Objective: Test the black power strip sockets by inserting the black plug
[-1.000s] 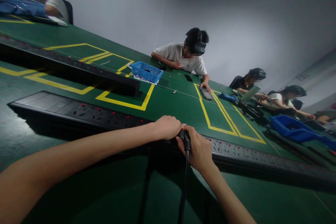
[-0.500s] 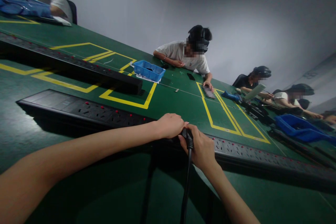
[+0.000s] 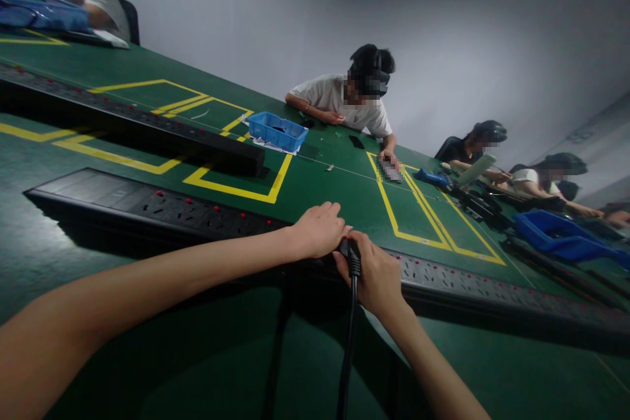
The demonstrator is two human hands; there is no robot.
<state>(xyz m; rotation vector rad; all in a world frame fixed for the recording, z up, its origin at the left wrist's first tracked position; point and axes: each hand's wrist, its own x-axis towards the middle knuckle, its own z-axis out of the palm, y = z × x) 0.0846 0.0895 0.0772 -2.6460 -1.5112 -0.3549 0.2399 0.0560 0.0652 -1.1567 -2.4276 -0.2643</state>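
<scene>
A long black power strip with red-marked sockets lies across the green table in front of me. My right hand is closed around a black power plug at the strip's near edge; its cord drops toward me. Close against it, my left hand is curled over the top of the strip, with its fingertips mostly hidden. Both hands meet at the plug. Whether the plug's pins sit in a socket is hidden by my fingers.
A second black power strip lies farther left. Yellow tape outlines mark the green table. A light-blue bin stands beyond, a darker blue bin at right. Across the table a person touches a phone-like object; others sit left and right.
Both hands keep their hold at the plug. My left hand's knuckles have lifted slightly, and the whole view has shifted a little.
</scene>
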